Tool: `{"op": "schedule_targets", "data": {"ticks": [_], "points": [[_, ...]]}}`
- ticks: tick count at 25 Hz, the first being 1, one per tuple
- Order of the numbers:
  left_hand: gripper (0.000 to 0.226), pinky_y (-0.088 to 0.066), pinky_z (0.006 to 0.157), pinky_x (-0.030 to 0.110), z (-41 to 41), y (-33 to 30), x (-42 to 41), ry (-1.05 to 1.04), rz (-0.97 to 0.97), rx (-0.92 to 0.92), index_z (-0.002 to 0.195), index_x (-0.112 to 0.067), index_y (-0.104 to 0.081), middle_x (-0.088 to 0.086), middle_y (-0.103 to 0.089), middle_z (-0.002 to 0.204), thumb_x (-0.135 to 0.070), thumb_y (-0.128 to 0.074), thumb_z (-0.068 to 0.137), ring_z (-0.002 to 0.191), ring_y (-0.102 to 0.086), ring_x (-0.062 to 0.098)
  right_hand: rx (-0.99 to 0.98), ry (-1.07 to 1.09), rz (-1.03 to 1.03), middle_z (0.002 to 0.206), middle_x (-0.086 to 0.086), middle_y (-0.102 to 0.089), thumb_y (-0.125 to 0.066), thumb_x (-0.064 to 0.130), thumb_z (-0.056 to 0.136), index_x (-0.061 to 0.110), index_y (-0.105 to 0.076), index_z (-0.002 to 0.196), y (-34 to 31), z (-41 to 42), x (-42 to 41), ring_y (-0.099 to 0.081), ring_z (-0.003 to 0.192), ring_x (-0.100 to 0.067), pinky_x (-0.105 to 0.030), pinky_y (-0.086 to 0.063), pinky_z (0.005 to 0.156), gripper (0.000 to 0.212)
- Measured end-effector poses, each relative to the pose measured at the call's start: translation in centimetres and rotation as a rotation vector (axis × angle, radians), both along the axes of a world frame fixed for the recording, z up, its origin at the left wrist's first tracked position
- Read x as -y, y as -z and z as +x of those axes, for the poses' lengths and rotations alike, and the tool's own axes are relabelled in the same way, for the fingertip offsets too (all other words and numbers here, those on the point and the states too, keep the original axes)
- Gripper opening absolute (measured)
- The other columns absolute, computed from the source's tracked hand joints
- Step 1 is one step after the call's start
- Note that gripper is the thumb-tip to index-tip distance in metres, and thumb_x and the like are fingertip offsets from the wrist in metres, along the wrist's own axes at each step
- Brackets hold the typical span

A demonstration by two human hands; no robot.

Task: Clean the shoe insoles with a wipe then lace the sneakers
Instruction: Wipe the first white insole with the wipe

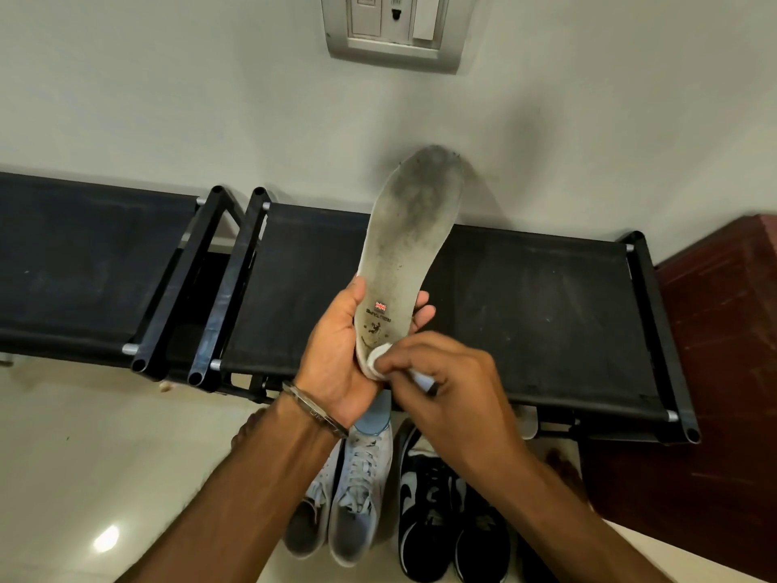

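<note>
My left hand (336,351) grips the heel end of a white insole (410,246), held upright with its toe pointing away. Its forefoot is smudged dark grey and a small red logo shows near the heel. My right hand (445,372) pinches a white wipe (378,357) and presses it against the insole's heel edge. Below on the floor stand a pair of white-and-blue sneakers (357,494) with laces in them and a pair of black sneakers (445,511) with a white logo.
Two black fabric-topped shoe racks (546,296) stand side by side against the pale wall. A dark red cabinet (723,330) is at the right. A switch panel (395,27) is on the wall above. The floor is glossy cream tile (105,456).
</note>
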State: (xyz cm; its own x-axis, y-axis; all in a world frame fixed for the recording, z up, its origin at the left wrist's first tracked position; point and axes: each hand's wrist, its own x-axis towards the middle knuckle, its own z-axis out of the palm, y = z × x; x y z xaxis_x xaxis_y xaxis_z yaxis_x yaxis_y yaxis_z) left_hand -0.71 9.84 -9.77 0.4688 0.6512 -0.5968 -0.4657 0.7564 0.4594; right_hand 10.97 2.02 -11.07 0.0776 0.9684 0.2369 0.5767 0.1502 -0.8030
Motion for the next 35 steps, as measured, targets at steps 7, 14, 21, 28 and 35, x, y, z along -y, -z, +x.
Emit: {"op": "schedule_targets", "data": {"ticks": [7, 14, 21, 28, 35], "points": [[0.051, -0.051, 0.097, 0.036, 0.6, 0.5, 1.5, 0.05, 0.01, 0.085, 0.142, -0.011, -0.048, 0.012, -0.059, 0.133, -0.04, -0.033, 0.102, 0.115, -0.061, 0.023, 0.331, 0.052, 0.091, 0.097, -0.001, -0.071, -0.076, 0.001, 0.079, 0.011, -0.076, 0.097, 0.2, 2.1, -1.1, -0.064, 0.089, -0.019, -0.032, -0.056, 0.078, 0.02], [0.054, -0.049, 0.1, 0.04, 0.5, 0.0, 1.7, 0.098, 0.041, 0.078, 0.14, -0.011, -0.049, 0.016, -0.062, 0.128, -0.037, -0.044, 0.094, 0.111, -0.064, 0.023, 0.171, 0.086, 0.034, 0.099, 0.003, -0.072, -0.076, -0.001, 0.08, 0.014, -0.077, 0.095, 0.0, 2.3, -1.0, -0.067, 0.089, -0.013, -0.033, -0.057, 0.079, 0.021], [0.045, -0.059, 0.081, 0.042, 0.9, 0.1, 2.1, 0.124, 0.021, 0.071, 0.134, -0.01, -0.052, 0.016, -0.067, 0.12, -0.036, -0.034, 0.102, 0.099, -0.068, 0.025, 0.226, 0.142, 0.083, 0.098, 0.0, -0.072, -0.077, 0.001, 0.08, 0.012, -0.077, 0.096, -0.1, 4.1, -1.3, -0.066, 0.089, -0.016, -0.032, -0.059, 0.071, 0.019], [0.048, -0.055, 0.088, 0.052, 0.3, 0.0, 1.6, 0.204, 0.053, 0.121, 0.138, -0.008, -0.049, 0.017, -0.064, 0.124, -0.031, -0.031, 0.1, 0.106, -0.066, 0.029, 0.014, 0.174, -0.008, 0.101, 0.008, -0.065, -0.071, 0.0, 0.086, 0.013, -0.076, 0.096, 0.0, 4.0, -1.3, -0.066, 0.092, -0.015, -0.032, -0.06, 0.064, 0.017], [0.054, -0.052, 0.098, 0.036, -0.3, -0.3, 0.8, 0.228, -0.075, 0.149, 0.136, -0.011, -0.054, 0.022, -0.057, 0.133, -0.046, -0.04, 0.097, 0.123, -0.058, 0.029, 0.059, -0.063, 0.043, 0.1, 0.004, -0.068, -0.071, 0.005, 0.086, 0.013, -0.075, 0.101, -0.7, 0.0, 0.1, -0.064, 0.094, -0.01, -0.032, -0.054, 0.081, 0.017]]}}
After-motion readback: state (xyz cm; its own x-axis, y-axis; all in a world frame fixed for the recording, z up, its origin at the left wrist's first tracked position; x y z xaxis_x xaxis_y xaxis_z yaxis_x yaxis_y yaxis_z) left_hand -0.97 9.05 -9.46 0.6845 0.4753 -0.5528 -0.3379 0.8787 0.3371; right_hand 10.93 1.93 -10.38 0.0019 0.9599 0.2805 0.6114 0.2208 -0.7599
